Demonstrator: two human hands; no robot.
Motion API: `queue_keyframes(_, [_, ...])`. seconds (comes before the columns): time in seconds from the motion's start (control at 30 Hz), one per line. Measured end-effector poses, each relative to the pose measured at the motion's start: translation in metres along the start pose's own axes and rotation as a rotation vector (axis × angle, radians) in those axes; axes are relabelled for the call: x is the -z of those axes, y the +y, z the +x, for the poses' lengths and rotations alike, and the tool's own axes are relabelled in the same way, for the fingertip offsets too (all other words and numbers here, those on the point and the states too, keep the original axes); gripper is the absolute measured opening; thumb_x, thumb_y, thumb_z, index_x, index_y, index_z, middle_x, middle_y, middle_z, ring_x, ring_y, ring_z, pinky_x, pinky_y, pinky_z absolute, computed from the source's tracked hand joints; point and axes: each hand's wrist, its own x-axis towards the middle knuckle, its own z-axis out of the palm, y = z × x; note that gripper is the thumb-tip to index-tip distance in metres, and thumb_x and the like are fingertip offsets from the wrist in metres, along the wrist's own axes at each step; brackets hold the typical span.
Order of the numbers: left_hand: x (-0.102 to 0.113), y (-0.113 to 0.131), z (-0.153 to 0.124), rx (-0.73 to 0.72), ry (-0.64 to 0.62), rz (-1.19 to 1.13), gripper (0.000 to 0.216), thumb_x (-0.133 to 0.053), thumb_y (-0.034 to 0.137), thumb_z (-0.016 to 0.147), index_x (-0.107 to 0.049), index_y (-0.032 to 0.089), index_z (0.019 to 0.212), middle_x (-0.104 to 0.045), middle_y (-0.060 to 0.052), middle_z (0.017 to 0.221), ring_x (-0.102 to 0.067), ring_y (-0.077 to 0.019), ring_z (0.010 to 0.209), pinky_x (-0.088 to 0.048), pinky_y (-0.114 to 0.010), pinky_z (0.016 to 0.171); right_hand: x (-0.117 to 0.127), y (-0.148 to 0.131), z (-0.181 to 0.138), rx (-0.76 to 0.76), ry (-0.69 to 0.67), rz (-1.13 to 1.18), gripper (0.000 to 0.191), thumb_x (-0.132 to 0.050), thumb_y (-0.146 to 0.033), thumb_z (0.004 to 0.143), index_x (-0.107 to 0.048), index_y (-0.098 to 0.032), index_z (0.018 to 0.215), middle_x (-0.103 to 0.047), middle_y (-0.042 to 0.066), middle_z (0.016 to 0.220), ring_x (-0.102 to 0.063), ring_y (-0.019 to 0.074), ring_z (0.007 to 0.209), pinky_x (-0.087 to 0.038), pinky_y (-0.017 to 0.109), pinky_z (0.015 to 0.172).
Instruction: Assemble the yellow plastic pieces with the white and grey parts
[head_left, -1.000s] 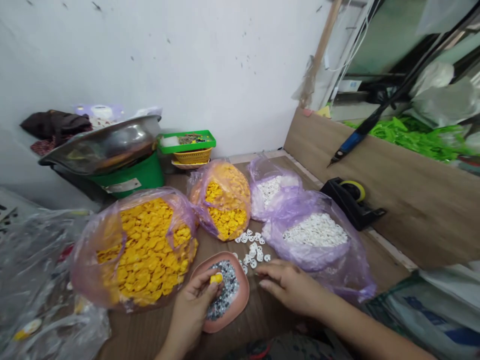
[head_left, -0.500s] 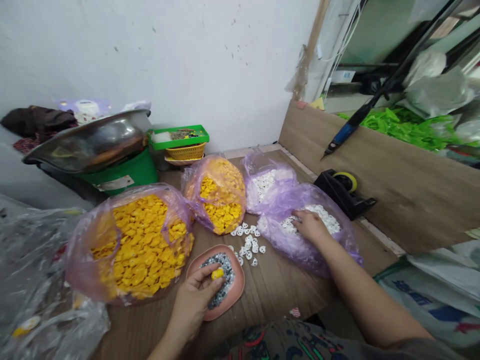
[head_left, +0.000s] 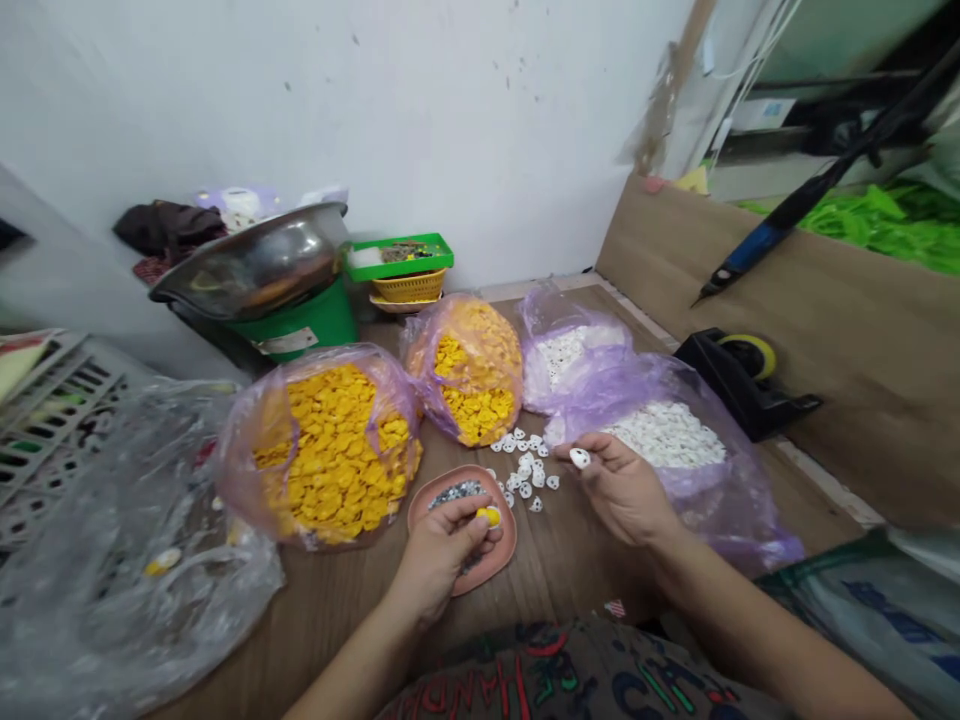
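Note:
Between the thumb and fingers of my left hand (head_left: 442,550) is a small yellow plastic piece (head_left: 489,516), held over a pink dish (head_left: 504,560) of small grey bits (head_left: 457,491). My right hand (head_left: 626,490) is closed on a white face-shaped plastic piece (head_left: 580,458) with dark holes, in front of the purple bag (head_left: 750,510) of white pieces. Several loose white pieces (head_left: 526,470) lie on the table between my hands and the bags. Part of the dish is hidden behind my left hand.
Two bags of yellow pieces (head_left: 337,450) (head_left: 476,375) stand left and centre. Behind them are a metal basin (head_left: 255,265) and a green tray (head_left: 401,258). A black tape dispenser (head_left: 739,385) and a hanging blue screwdriver (head_left: 757,245) are at right. Clear plastic (head_left: 150,620) covers the left side.
My right hand has come out of the bag of white pieces, moving left with one white piece. My left hand still holds the yellow piece. The view has turned left.

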Motion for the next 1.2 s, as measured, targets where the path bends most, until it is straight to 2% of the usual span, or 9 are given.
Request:
queue_keyframes(0.1, [0.000,0.001,-0.003,-0.008,0.013,-0.041,0.045,-0.081,0.032,0.039,-0.067,0.013,0.078,-0.070,-0.003,0.060,-0.062,-0.0106,0.052,-0.047,-0.019,0.052,-0.023,0.007,-0.005,-0.345,-0.077,0.515,0.028,-0.078,-0.039,0.052,-0.062,-0.026,0.071,-0.068,-0.011,0.076,-0.061,0.0070,0.072,-0.045,0.017,0.059])
queue_keyframes(0.2, [0.004,0.002,-0.008,-0.017,0.057,-0.086,0.045,-0.082,0.030,0.036,-0.067,0.013,0.075,-0.069,-0.002,0.060,-0.062,-0.0103,0.052,-0.047,-0.018,0.052,-0.032,0.011,-0.005,-0.570,-0.096,0.723,0.022,-0.076,-0.035,0.057,-0.061,-0.023,0.069,-0.068,-0.012,0.073,-0.061,0.0049,0.071,-0.045,0.016,0.058])
queue_keyframes(0.37, [0.009,0.002,-0.013,-0.020,0.067,-0.125,0.043,-0.082,0.030,0.036,-0.066,0.012,0.072,-0.067,-0.001,0.057,-0.061,-0.0090,0.050,-0.047,-0.017,0.050,-0.037,0.014,-0.005,-0.656,-0.025,0.810,0.019,-0.063,-0.039,0.073,-0.061,-0.020,0.071,-0.068,-0.009,0.065,-0.063,0.0042,0.070,-0.045,0.015,0.055])
queue_keyframes(0.5, [0.010,0.000,-0.011,-0.021,0.050,-0.161,0.041,-0.082,0.028,0.037,-0.066,0.012,0.072,-0.068,-0.001,0.058,-0.061,-0.0092,0.050,-0.047,-0.017,0.050,-0.040,0.012,-0.007,-0.649,-0.023,0.768,0.018,-0.065,-0.038,0.071,-0.062,-0.020,0.073,-0.069,-0.008,0.070,-0.063,0.0038,0.072,-0.045,0.013,0.055])
queue_keyframes(0.67, [0.008,-0.002,-0.012,0.028,-0.004,-0.238,0.043,-0.083,0.026,0.037,-0.064,0.012,0.074,-0.069,-0.004,0.061,-0.063,-0.0118,0.052,-0.048,-0.018,0.051,-0.042,0.025,-0.015,-0.359,-0.111,0.401,0.023,-0.076,-0.030,0.060,-0.064,-0.026,0.079,-0.069,-0.006,0.083,-0.063,0.0079,0.076,-0.046,0.017,0.063])
queue_keyframes(0.83, [0.009,-0.004,-0.013,0.033,-0.118,-0.291,0.037,-0.082,0.024,0.043,-0.064,0.012,0.074,-0.069,-0.004,0.062,-0.063,-0.0108,0.053,-0.048,-0.017,0.050,-0.044,0.044,-0.021,0.142,-0.335,-0.284,0.014,-0.063,-0.037,0.073,-0.064,-0.028,0.083,-0.064,0.001,0.084,-0.058,0.0154,0.085,-0.043,0.030,0.079])
queue_keyframes(0.93, [0.013,-0.006,-0.014,0.031,-0.184,-0.321,0.033,-0.080,0.023,0.047,-0.064,0.012,0.073,-0.068,-0.003,0.061,-0.061,-0.0087,0.050,-0.047,-0.015,0.049,-0.045,0.046,-0.019,0.371,-0.462,-0.626,0.015,-0.054,-0.035,0.080,-0.065,-0.026,0.085,-0.058,0.004,0.084,-0.054,0.0172,0.085,-0.043,0.033,0.078])
queue_keyframes(1.07, [0.018,-0.008,-0.014,0.051,-0.232,-0.356,0.032,-0.079,0.023,0.051,-0.065,0.010,0.077,-0.068,-0.004,0.062,-0.061,-0.0082,0.052,-0.047,-0.014,0.049,-0.048,0.046,-0.014,0.473,-0.553,-0.817,0.018,-0.046,-0.026,0.084,-0.063,-0.027,0.091,-0.056,0.003,0.080,-0.054,0.0161,0.080,-0.045,0.030,0.071])
queue_keyframes(1.2, [0.022,-0.011,-0.012,0.051,-0.220,-0.380,0.032,-0.079,0.022,0.051,-0.065,0.010,0.077,-0.068,-0.004,0.064,-0.062,-0.0083,0.053,-0.048,-0.014,0.050,-0.052,0.048,-0.014,0.502,-0.481,-0.842,0.016,-0.049,-0.018,0.081,-0.061,-0.024,0.090,-0.061,0.003,0.079,-0.058,0.0147,0.076,-0.048,0.027,0.068])
